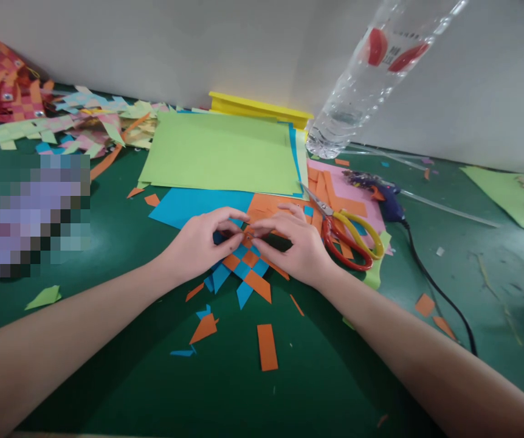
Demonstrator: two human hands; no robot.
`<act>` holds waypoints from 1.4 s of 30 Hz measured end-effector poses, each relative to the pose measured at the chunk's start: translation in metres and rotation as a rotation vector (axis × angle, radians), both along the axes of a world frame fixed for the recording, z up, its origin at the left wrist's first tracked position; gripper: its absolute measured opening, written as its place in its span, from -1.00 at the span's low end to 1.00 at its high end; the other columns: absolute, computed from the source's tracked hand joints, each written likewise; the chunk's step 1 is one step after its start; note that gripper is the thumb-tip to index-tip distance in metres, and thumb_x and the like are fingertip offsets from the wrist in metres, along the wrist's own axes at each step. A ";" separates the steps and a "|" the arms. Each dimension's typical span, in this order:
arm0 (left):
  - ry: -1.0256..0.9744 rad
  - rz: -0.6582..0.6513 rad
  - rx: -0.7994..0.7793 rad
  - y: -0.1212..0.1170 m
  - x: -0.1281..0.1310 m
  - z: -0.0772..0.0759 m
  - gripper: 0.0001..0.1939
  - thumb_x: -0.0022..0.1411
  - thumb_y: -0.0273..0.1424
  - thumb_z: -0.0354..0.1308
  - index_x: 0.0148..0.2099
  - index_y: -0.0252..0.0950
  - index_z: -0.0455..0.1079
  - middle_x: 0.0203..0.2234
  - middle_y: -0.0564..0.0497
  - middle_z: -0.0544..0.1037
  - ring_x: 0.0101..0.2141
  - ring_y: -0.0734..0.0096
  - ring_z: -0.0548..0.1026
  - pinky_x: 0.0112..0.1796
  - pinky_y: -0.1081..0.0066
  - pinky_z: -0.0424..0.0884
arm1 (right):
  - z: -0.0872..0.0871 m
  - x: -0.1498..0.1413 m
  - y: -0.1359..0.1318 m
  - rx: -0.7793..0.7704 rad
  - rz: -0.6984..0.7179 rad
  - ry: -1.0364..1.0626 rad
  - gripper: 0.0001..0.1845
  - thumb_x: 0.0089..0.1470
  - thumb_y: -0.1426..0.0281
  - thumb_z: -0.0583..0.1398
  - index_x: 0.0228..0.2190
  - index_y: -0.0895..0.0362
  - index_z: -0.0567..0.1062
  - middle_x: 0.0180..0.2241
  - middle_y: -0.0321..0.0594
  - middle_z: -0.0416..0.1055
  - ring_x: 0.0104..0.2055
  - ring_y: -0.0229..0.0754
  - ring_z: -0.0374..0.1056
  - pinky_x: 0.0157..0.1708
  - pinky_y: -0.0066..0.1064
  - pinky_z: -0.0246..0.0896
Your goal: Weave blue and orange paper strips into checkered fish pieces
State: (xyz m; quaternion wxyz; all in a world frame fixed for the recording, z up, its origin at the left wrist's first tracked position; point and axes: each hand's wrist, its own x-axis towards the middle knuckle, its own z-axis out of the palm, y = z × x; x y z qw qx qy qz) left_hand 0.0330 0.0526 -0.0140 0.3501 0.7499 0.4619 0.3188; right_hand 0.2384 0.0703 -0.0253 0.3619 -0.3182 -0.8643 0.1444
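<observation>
A woven blue and orange paper piece [249, 258] lies on the green table with its strip ends fanned toward me. My left hand [205, 243] pinches its far end from the left, thumb and fingertips closed on the paper. From the right, my right hand [292, 243] pinches the same spot, and the fingertips of both hands almost meet. What exactly sits between the fingertips is partly hidden. Close to my right hand rest scissors [353, 234] with one red and one yellow handle, lying over orange paper strips.
Behind my hands is a stack of light green paper [220, 152]. A clear plastic bottle [371, 79] leans at the back. A glue gun [392, 204] with a black cord lies right. Woven paper fish [6, 85] are piled back left. Orange scraps [267, 347] lie in front.
</observation>
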 end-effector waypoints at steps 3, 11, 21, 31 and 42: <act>-0.028 0.008 0.007 0.000 -0.001 0.001 -0.74 0.28 -0.35 0.09 -0.01 -0.30 0.37 -0.31 0.01 0.64 -0.28 0.38 0.58 -0.29 0.45 0.44 | 0.000 0.001 0.001 -0.029 -0.012 0.037 -0.83 0.07 0.45 0.22 -0.23 0.05 0.45 -0.39 -0.37 0.58 -0.32 -0.27 0.48 0.13 -0.13 0.05; -0.103 -0.036 -0.015 0.001 0.000 -0.004 -0.70 0.21 -0.38 0.20 0.00 -0.29 0.34 -0.33 0.04 0.63 -0.30 0.40 0.58 -0.24 0.43 0.47 | 0.001 0.000 -0.001 -0.003 0.035 0.008 -0.87 0.09 0.45 0.21 -0.27 0.03 0.44 -0.39 -0.39 0.58 -0.33 -0.27 0.48 0.13 -0.12 0.06; -0.100 -0.037 -0.010 0.001 -0.001 -0.002 -0.73 0.23 -0.40 0.18 -0.02 -0.29 0.34 -0.34 0.04 0.63 -0.28 0.39 0.59 -0.22 0.41 0.47 | 0.001 -0.001 -0.001 -0.014 0.022 0.017 -0.86 0.09 0.46 0.20 -0.25 0.05 0.44 -0.40 -0.37 0.57 -0.34 -0.28 0.47 0.14 -0.12 0.05; -0.088 -0.048 -0.023 0.001 -0.001 0.001 -0.74 0.27 -0.33 0.12 -0.01 -0.28 0.33 -0.32 0.01 0.62 -0.29 0.36 0.58 -0.22 0.37 0.48 | 0.001 0.000 -0.001 -0.058 0.032 0.018 -0.84 0.09 0.43 0.17 -0.23 0.01 0.43 -0.44 -0.42 0.54 -0.37 -0.27 0.46 0.14 -0.09 0.05; -0.103 -0.038 -0.036 0.001 0.000 0.001 -0.75 0.20 -0.39 0.19 -0.05 -0.28 0.35 -0.33 0.04 0.62 -0.29 0.38 0.59 -0.20 0.39 0.47 | 0.003 0.000 -0.001 -0.031 0.081 0.012 -0.83 0.10 0.45 0.17 -0.21 0.04 0.42 -0.45 -0.40 0.53 -0.37 -0.28 0.44 0.14 -0.12 0.04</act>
